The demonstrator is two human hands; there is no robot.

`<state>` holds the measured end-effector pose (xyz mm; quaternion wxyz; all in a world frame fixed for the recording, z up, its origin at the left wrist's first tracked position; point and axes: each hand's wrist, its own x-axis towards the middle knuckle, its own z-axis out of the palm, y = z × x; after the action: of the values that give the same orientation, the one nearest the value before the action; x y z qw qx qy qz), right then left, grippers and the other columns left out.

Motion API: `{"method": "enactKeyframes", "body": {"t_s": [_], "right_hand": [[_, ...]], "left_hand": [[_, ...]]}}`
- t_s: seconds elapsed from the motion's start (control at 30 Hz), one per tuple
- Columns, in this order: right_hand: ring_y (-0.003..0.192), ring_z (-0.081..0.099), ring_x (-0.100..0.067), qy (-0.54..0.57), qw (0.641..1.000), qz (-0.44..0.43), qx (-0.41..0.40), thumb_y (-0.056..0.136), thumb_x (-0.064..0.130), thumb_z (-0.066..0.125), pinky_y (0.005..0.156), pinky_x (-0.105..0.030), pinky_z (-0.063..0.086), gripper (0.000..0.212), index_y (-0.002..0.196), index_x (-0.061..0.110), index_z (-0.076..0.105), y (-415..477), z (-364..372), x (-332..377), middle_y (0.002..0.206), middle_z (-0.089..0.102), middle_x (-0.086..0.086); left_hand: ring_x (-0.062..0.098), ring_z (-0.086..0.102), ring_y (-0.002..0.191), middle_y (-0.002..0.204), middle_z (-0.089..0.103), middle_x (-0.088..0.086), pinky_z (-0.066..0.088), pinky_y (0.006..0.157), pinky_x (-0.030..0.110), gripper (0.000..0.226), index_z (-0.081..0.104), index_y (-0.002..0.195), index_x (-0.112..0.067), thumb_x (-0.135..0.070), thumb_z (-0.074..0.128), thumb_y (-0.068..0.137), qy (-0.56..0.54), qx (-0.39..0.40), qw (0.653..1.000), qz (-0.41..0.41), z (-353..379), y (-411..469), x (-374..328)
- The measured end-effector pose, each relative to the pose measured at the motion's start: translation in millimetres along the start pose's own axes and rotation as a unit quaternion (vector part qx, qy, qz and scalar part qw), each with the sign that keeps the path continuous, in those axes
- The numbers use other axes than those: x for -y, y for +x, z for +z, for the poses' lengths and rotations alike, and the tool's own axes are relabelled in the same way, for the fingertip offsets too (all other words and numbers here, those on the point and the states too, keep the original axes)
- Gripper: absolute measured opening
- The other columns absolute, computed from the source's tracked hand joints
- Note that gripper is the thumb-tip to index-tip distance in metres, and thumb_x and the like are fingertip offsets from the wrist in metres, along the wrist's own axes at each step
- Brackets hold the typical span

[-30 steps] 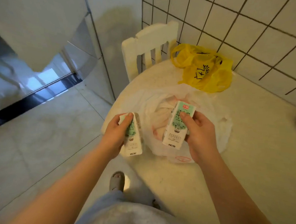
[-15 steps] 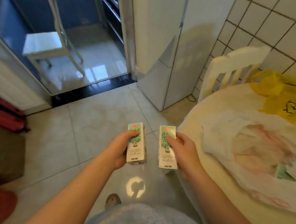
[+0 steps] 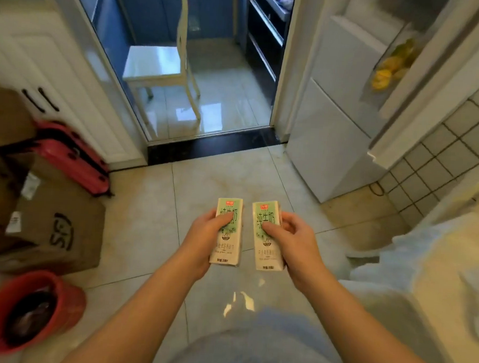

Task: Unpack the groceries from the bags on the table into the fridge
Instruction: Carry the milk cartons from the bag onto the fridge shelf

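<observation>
I hold two small white-and-green milk cartons upright over the tiled floor. My left hand (image 3: 202,239) grips the left milk carton (image 3: 228,232), and my right hand (image 3: 294,244) grips the right milk carton (image 3: 267,235). The white fridge (image 3: 335,125) stands ahead at the right with its upper door (image 3: 437,89) swung open; yellow produce (image 3: 391,67) shows on the door shelf. The table's edge (image 3: 450,270) with a white bag (image 3: 418,246) sits blurred at the far right.
Cardboard boxes (image 3: 52,227), a red suitcase (image 3: 73,158) and a red bucket (image 3: 29,309) line the left side. A white chair (image 3: 158,66) stands behind a glass doorway ahead. White cabinet doors (image 3: 44,68) are at the upper left. Tiled wall (image 3: 450,153) is right of the fridge.
My view has turned left, from the table and its bags toward the fridge and doorway. Both hands carried the cartons away from the table and now hold them over the floor.
</observation>
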<state>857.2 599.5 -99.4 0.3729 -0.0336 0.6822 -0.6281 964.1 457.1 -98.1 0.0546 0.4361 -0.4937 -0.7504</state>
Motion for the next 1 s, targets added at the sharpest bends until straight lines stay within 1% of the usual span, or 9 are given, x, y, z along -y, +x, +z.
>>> {"method": "enactKeyframes", "body": {"t_s": [0.07,0.17,0.2,0.27,0.37,0.53,0.63,0.77,1.0], "right_hand": [[0.083,0.076,-0.023,-0.015,1.0,-0.001,0.009,0.09,0.017,0.072,0.062,-0.037,0.059,0.028,0.115,0.019,0.061,16,19,8,0.1,0.075,-0.006],[0.084,0.076,-0.024,-0.028,0.999,-0.003,0.022,0.091,0.019,0.07,0.067,-0.046,0.062,0.026,0.115,0.019,0.06,48,47,22,0.1,0.075,-0.007],[0.085,0.076,-0.024,-0.03,0.999,-0.004,0.027,0.091,0.019,0.07,0.066,-0.045,0.062,0.026,0.115,0.02,0.059,61,56,27,0.101,0.075,-0.007],[0.085,0.076,-0.024,-0.029,0.999,-0.009,0.034,0.091,0.019,0.07,0.06,-0.037,0.06,0.027,0.115,0.02,0.059,88,72,39,0.102,0.075,-0.007],[0.084,0.076,-0.022,-0.032,0.998,-0.021,0.042,0.091,0.018,0.07,0.059,-0.03,0.058,0.027,0.115,0.02,0.058,137,95,63,0.101,0.075,-0.006],[0.086,0.075,-0.018,-0.042,0.998,-0.041,0.036,0.092,0.021,0.069,0.07,-0.039,0.063,0.026,0.115,0.024,0.059,228,126,115,0.105,0.074,-0.001],[0.087,0.075,-0.016,-0.043,0.997,-0.06,0.021,0.091,0.022,0.07,0.07,-0.038,0.063,0.027,0.116,0.026,0.059,277,140,151,0.107,0.073,0.002],[0.088,0.075,-0.016,-0.03,0.997,-0.076,-0.005,0.09,0.023,0.071,0.074,-0.043,0.063,0.031,0.119,0.024,0.06,329,144,189,0.109,0.072,0.001],[0.09,0.075,-0.021,0.011,0.994,-0.085,-0.065,0.089,0.017,0.071,0.079,-0.049,0.062,0.029,0.117,0.02,0.064,404,133,231,0.107,0.074,-0.004]], "left_hand": [[0.033,0.073,0.096,0.105,0.075,0.012,0.057,0.087,0.058,0.023,0.066,0.121,-0.022,-0.024,0.057,0.1,-0.014,-0.01,1.0,0.008,-13,14,-12],[0.03,0.074,0.096,0.106,0.076,0.009,0.058,0.086,0.057,0.024,0.065,0.123,-0.025,-0.022,0.057,0.101,-0.03,-0.022,0.999,0.032,-28,40,-33],[0.03,0.074,0.096,0.105,0.076,0.008,0.059,0.085,0.056,0.024,0.064,0.123,-0.026,-0.023,0.056,0.101,-0.031,-0.025,0.998,0.042,-32,50,-41],[0.028,0.075,0.095,0.105,0.076,0.006,0.06,0.084,0.054,0.024,0.063,0.124,-0.028,-0.024,0.056,0.101,-0.028,-0.032,0.997,0.061,-41,72,-59],[0.027,0.075,0.094,0.106,0.075,0.006,0.061,0.081,0.052,0.026,0.061,0.126,-0.027,-0.025,0.055,0.102,-0.021,-0.041,0.996,0.082,-51,114,-90],[0.023,0.075,0.092,0.107,0.074,0.004,0.062,0.078,0.048,0.026,0.06,0.127,-0.029,-0.026,0.055,0.102,-0.02,-0.078,0.991,0.103,-52,196,-151],[0.022,0.074,0.092,0.103,0.075,0.0,0.062,0.079,0.049,0.026,0.061,0.126,-0.032,-0.028,0.055,0.101,-0.017,-0.084,0.99,0.112,-47,241,-191],[0.025,0.073,0.095,0.105,0.074,0.001,0.06,0.083,0.055,0.029,0.061,0.128,-0.032,-0.027,0.057,0.1,-0.009,-0.06,0.991,0.12,-38,289,-236],[0.029,0.073,0.096,0.105,0.075,0.007,0.058,0.086,0.056,0.026,0.066,0.123,-0.026,-0.018,0.057,0.1,-0.004,0.024,0.991,0.131,-10,367,-299]]}}
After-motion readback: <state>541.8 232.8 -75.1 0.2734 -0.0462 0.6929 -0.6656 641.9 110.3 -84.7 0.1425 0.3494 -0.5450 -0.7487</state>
